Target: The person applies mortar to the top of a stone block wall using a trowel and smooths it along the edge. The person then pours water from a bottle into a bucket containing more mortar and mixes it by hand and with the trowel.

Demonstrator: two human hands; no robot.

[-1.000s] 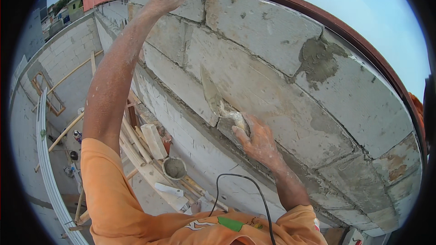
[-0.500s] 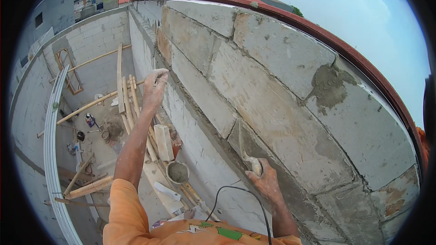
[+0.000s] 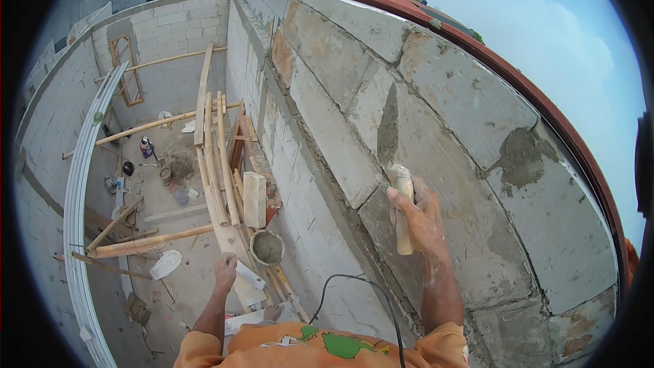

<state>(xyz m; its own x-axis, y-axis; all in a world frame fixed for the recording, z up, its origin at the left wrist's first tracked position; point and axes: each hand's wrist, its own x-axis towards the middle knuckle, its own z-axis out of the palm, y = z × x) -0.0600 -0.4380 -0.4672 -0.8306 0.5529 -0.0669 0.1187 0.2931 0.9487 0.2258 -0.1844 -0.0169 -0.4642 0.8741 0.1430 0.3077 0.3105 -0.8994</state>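
Observation:
My right hand (image 3: 424,221) is wrapped around the pale handle of a pointed trowel (image 3: 388,123), held up in front of the grey block wall (image 3: 470,225). Mortar coats the trowel's blade, which points away from me. Lower and to the left, my left hand (image 3: 225,272) is closed, and whatever may be in its fingers is hidden. Just right of that hand a round bucket (image 3: 267,248) holds grey mortar. A wet mortar patch (image 3: 521,157) clings to the upper blocks on the right.
Bamboo poles (image 3: 221,157) and a plank platform (image 3: 235,255) run along the wall below, with a loose pale block (image 3: 255,199) standing there. Long metal channels (image 3: 78,184) cross at left above a deep drop to the floor. A black cable (image 3: 368,281) loops before me. A red roof edge (image 3: 545,105) tops the wall.
My left hand has dropped from beside the wall to near the bucket. My right hand has raised the trowel off the lower blocks and turned its blade. The view has shifted slightly.

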